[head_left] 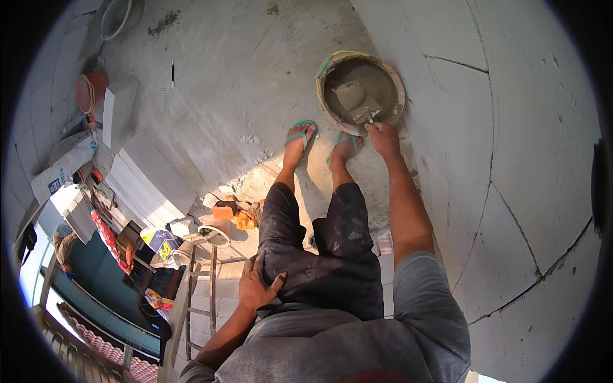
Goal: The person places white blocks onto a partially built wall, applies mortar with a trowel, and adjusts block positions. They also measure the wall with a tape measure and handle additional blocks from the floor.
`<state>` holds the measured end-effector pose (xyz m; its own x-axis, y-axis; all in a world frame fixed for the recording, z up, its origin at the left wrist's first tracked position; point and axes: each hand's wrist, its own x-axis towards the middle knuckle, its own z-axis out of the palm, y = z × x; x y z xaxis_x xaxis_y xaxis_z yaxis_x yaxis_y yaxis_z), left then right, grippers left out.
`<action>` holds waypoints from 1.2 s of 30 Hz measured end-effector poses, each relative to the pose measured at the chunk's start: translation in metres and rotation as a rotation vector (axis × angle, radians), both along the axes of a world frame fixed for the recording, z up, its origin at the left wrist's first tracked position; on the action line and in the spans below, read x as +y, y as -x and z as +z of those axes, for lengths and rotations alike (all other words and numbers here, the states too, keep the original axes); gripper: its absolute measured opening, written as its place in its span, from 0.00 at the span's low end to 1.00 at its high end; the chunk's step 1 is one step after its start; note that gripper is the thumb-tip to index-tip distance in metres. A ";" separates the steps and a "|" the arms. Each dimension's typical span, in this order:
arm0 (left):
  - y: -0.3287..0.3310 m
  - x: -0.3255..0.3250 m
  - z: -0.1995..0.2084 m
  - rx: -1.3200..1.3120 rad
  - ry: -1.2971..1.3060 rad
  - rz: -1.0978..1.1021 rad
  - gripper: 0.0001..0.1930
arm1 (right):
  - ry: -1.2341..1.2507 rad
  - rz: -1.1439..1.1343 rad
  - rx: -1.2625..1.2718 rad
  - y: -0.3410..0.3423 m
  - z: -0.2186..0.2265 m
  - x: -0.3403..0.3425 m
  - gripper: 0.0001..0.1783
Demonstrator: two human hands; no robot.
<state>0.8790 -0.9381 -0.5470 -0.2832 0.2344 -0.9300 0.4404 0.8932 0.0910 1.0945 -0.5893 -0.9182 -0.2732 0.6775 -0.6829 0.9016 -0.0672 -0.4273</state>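
Concrete floor, grey block wall right. Mortar pan [361, 89] far, just beyond sandalled feet. Right hand [383, 137], grip pinching trowel [365, 113] in pan; best scooped level. Left hand [257, 284], grip spread flat on thigh. Blocks [150, 179] left.

One mortar pan [389, 73], one trowel [357, 102] (two sandals [300, 133]).

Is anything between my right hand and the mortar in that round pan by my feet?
Nothing visible. The right hand is at the near rim of the mortar pan, gripping a trowel whose blade lies in the grey mortar.
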 end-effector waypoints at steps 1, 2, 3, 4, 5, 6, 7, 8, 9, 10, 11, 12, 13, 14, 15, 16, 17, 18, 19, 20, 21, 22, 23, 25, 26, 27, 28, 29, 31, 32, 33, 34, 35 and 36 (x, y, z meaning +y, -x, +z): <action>0.003 0.003 0.002 -0.005 0.011 0.003 0.47 | -0.055 -0.001 -0.011 0.001 0.006 -0.001 0.26; 0.005 0.005 0.003 -0.008 0.013 -0.003 0.48 | -0.008 -0.060 0.036 -0.001 0.015 -0.002 0.24; 0.004 0.001 0.003 -0.002 0.019 0.008 0.48 | 0.044 -0.101 0.093 0.008 0.038 -0.005 0.23; 0.003 -0.001 0.005 -0.003 0.016 0.012 0.48 | 0.088 -0.147 0.144 0.011 0.062 -0.009 0.23; 0.002 -0.004 0.006 0.007 0.025 -0.002 0.48 | 0.163 -0.221 0.196 0.014 0.086 -0.015 0.22; 0.002 -0.009 0.007 0.016 0.028 -0.018 0.49 | 0.233 -0.293 0.248 0.013 0.111 -0.022 0.22; 0.002 -0.011 0.009 0.027 0.027 -0.034 0.49 | 0.343 -0.428 0.271 0.015 0.143 -0.029 0.21; 0.005 -0.010 0.013 0.009 0.023 -0.006 0.50 | 0.452 -0.566 0.304 0.019 0.179 -0.037 0.19; 0.010 -0.007 0.017 -0.011 0.012 0.015 0.50 | 0.485 -0.627 0.377 0.019 0.213 -0.044 0.18; 0.016 -0.004 0.018 -0.034 -0.005 0.030 0.50 | 0.511 -0.686 0.456 0.019 0.247 -0.051 0.18; 0.020 -0.018 0.008 0.022 -0.041 -0.051 0.50 | 0.534 -0.696 0.526 0.020 0.285 -0.055 0.16; 0.027 -0.022 0.004 -0.003 -0.038 -0.012 0.49 | 0.552 -0.702 0.596 0.021 0.322 -0.057 0.15; 0.037 -0.021 0.002 -0.032 -0.035 0.020 0.47 | 0.579 -0.786 0.676 0.024 0.358 -0.061 0.13; 0.048 -0.017 0.000 -0.062 -0.027 0.051 0.46 | 0.611 -0.863 0.761 0.029 0.390 -0.061 0.10; 0.057 -0.012 0.003 -0.078 -0.097 0.087 0.43 | 0.591 -0.833 0.878 0.031 0.425 -0.059 0.10; 0.066 -0.010 0.006 -0.096 -0.158 0.121 0.39 | 0.574 -0.799 0.993 0.033 0.460 -0.059 0.10; 0.076 -0.021 -0.007 -0.057 -0.257 0.090 0.34 | 0.568 -0.749 1.101 0.039 0.495 -0.057 0.10; 0.090 -0.018 -0.011 -0.039 -0.270 0.035 0.34 | 0.523 -0.761 1.228 0.044 0.531 -0.052 0.10; 0.103 -0.015 -0.011 -0.014 -0.276 -0.010 0.33 | 0.490 -0.764 1.353 0.051 0.569 -0.046 0.11; 0.116 -0.012 -0.007 0.012 -0.277 -0.048 0.33 | 0.463 -0.760 1.473 0.057 0.601 -0.040 0.11; 0.129 -0.008 -0.001 0.001 -0.328 -0.062 0.33 | 0.408 -0.785 1.544 0.062 0.627 -0.035 0.11; 0.143 -0.012 -0.003 0.008 -0.327 -0.084 0.33 | 0.365 -0.808 1.607 0.068 0.650 -0.029 0.11; 0.156 -0.014 -0.005 0.013 -0.327 -0.107 0.33 | 0.319 -0.830 1.668 0.074 0.671 -0.023 0.11; 0.180 -0.017 -0.008 0.032 -0.334 -0.151 0.33 | 0.124 -0.890 1.723 0.086 0.704 -0.011 0.11; 0.200 -0.037 -0.031 0.027 -0.313 -0.128 0.33 | 0.044 -0.921 1.744 0.095 0.715 -0.004 0.12; 0.218 -0.054 -0.052 0.019 -0.291 -0.104 0.33 | -0.033 -0.952 1.754 0.103 0.717 0.006 0.13; 0.230 -0.074 -0.066 0.016 -0.265 -0.066 0.33 | -0.091 -0.978 1.758 0.117 0.713 0.018 0.13; 0.241 -0.087 -0.071 -0.002 -0.152 -0.106 0.33 | -0.164 -0.981 1.744 0.135 0.704 0.031 0.14; 0.241 -0.091 -0.060 0.070 -0.223 -0.103 0.34 | -0.270 -1.082 1.694 0.148 0.695 0.051 0.15; 0.242 -0.096 -0.054 0.109 -0.258 -0.092 0.34 | -0.312 -1.127 1.670 0.156 0.695 0.059 0.15; 0.243 -0.097 -0.047 0.109 -0.244 -0.088 0.34 | -0.312 -1.163 1.643 0.162 0.698 0.065 0.15; 0.244 -0.098 -0.041 0.111 -0.230 -0.080 0.34 | -0.307 -1.197 1.617 0.169 0.701 0.071 0.16; 0.245 -0.097 -0.034 0.113 -0.216 -0.070 0.34 | -0.299 -1.228 1.590 0.177 0.702 0.077 0.16; 0.241 -0.096 -0.028 0.118 -0.229 -0.057 0.34 | -0.349 -1.238 1.563 0.186 0.700 0.083 0.16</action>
